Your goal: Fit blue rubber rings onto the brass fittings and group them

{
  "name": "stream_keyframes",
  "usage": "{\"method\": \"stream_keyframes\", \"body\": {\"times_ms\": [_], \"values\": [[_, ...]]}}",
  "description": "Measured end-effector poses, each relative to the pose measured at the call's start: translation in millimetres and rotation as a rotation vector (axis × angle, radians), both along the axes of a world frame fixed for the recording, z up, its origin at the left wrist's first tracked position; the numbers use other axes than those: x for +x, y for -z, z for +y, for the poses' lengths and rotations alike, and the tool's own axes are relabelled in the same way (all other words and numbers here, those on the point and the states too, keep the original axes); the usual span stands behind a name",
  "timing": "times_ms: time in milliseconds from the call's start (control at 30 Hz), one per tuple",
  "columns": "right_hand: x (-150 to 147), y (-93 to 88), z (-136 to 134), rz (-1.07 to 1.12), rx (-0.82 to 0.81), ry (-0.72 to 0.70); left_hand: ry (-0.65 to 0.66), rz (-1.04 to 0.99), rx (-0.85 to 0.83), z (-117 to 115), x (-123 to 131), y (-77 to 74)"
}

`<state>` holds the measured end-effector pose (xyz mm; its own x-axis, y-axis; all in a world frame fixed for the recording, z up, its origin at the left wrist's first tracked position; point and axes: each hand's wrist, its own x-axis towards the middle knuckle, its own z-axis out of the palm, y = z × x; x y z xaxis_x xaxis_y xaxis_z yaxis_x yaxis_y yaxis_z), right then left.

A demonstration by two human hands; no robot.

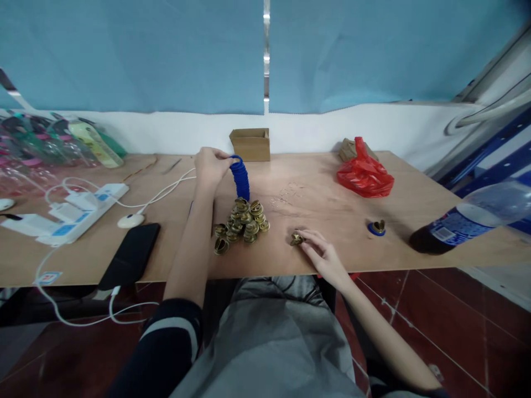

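Note:
My left hand (212, 165) is closed in a pinch on the top blue ring of a tall, slightly leaning stack of blue rings (241, 179). Right in front of that stack lies a heap of round brass-coloured metal parts (244, 221) with raised tabs. Near the table's front edge, my right hand (323, 254) has its fingertips closed on one brass part (296, 239). Farther right sits a brass part on a blue ring (376, 227).
A phone (130, 257), a white power strip (85, 213) with cables and several bottles (45, 143) occupy the left. An open cardboard box (250, 145) stands against the wall. A red plastic bag (365, 174) and a tilted cola bottle (460, 221) are on the right.

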<state>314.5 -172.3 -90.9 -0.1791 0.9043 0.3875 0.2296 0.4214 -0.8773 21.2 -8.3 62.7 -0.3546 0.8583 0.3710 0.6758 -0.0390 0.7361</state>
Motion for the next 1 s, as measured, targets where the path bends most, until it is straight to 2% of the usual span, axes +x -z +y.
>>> {"method": "stream_keyframes", "body": {"times_ms": [100, 200, 400, 700, 800, 867, 933, 1000], "values": [[0, -1.7, -1, -0.002, -0.007, -0.011, -0.032, 0.063, -0.049, 14, -2, 1.2], [-1, -3.7, -1, -0.003, -0.002, -0.005, -0.029, 0.114, -0.097, 18, -2, 0.8], [-1, -5.2, -1, -0.013, -0.008, -0.004, 0.000, 0.176, -0.135, 20, -1, -0.3], [-1, -3.4, -2, -0.009, -0.030, 0.003, -0.032, 0.166, -0.096, 13, -2, 2.3], [-2, -6.6, -4, -0.023, -0.008, 0.017, -0.029, 0.143, -0.049, -1, -2, -2.3], [-5, -9.4, -7, -0.047, 0.045, 0.037, -0.007, 0.105, 0.019, -20, 2, -3.4], [-8, -11.8, -11, -0.087, 0.118, 0.061, 0.051, 0.028, 0.104, -46, 9, 1.5], [-12, -13.5, -17, -0.131, 0.201, 0.072, 0.169, -0.086, 0.151, -79, 20, 14.3]]}}
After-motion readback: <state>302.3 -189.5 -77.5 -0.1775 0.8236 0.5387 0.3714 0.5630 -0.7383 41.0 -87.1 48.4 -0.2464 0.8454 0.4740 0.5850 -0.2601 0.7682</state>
